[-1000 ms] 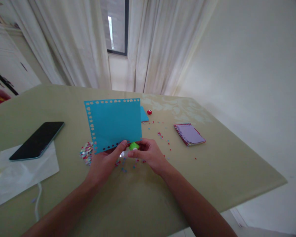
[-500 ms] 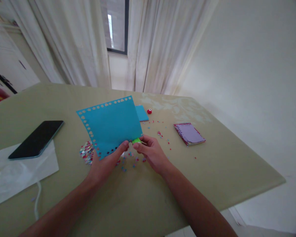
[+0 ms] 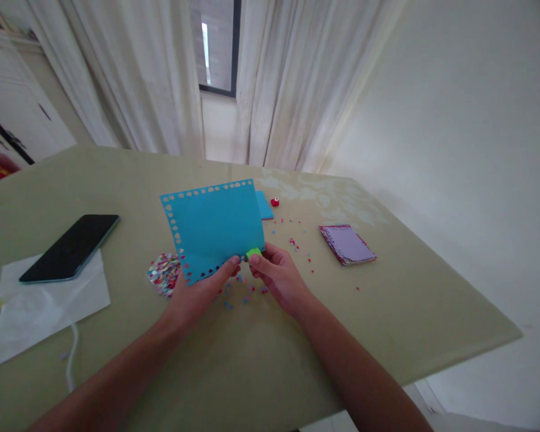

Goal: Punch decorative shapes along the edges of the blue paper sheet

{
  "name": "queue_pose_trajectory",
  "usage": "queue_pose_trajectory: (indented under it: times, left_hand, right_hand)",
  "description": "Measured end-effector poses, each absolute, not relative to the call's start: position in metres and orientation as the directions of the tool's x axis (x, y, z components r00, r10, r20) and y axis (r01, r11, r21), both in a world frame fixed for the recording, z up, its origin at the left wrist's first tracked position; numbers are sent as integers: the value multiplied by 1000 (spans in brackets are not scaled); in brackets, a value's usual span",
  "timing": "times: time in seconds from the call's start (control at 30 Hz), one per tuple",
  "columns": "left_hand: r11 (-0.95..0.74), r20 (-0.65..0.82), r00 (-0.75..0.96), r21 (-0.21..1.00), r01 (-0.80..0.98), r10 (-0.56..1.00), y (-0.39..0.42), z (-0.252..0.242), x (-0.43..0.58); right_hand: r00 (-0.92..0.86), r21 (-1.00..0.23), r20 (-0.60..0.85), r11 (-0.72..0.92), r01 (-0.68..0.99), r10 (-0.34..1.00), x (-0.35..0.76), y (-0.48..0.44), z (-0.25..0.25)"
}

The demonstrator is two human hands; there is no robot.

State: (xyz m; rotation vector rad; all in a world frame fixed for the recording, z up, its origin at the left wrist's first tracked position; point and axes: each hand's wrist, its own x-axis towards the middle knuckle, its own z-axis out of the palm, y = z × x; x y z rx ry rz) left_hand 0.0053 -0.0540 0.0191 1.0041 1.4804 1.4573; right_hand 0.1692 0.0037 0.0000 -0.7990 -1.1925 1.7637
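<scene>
A blue sheet of paper (image 3: 216,225) is held up above the table, tilted, with small punched shapes along its top, left and bottom edges. My left hand (image 3: 207,288) is closed on its bottom edge, thumb in front. At the lower right corner of the sheet, my right hand (image 3: 279,273) grips a small green craft punch (image 3: 254,254), which sits on the paper's bottom edge. My right fingers hide part of the punch. Below the hands lie scattered paper bits (image 3: 227,305), and a heap of confetti (image 3: 164,274) shows left of my left hand.
Behind the sheet lie more blue paper (image 3: 264,205) and a small red punch-like object (image 3: 275,202). A stack of punched purple and red paper (image 3: 348,244) rests on the right. On the left, a black phone (image 3: 72,249) lies on a white sheet (image 3: 90,291) near a white cable (image 3: 73,354).
The blue sheet has turned slightly and its left side has shifted right. The green punch shows a bit more, slightly higher and further right. Both hands keep their hold.
</scene>
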Motion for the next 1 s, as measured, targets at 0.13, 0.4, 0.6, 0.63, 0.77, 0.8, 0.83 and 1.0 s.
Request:
queue_pose_trajectory:
  times: [0.13,0.4,0.6,0.63,0.77,0.8,0.83,1.0]
  left_hand:
    - [-1,9,-339,1000,23,941,-54,21,7]
    - [-26,46,-366,998,60,929,-54,18,9]
    - [-43,61,-369,997,58,928,-54,18,11]
    - [-43,63,-377,997,61,924,-54,18,12]
    - [-59,72,-394,997,47,916,-54,18,13]
    - [-60,72,-392,997,42,917,-54,18,13]
    - [-62,72,-390,997,38,918,-55,18,13]
    - [-82,88,-397,996,32,914,-54,15,14]
  right_hand:
    - [-451,-924,-88,-243,-297,888,169,3,2]
    - [-429,-927,-118,-255,-276,896,169,2,2]
    - [-419,-917,-143,-279,-285,897,168,1,4]
    - [-417,-916,-149,-284,-284,897,167,1,4]
    - [-419,-908,-158,-298,-294,894,166,0,5]
    - [-421,-906,-158,-301,-298,893,166,-1,5]
    - [-421,-904,-160,-304,-302,893,166,-1,5]
    - [-413,-906,-162,-301,-298,896,165,-2,4]
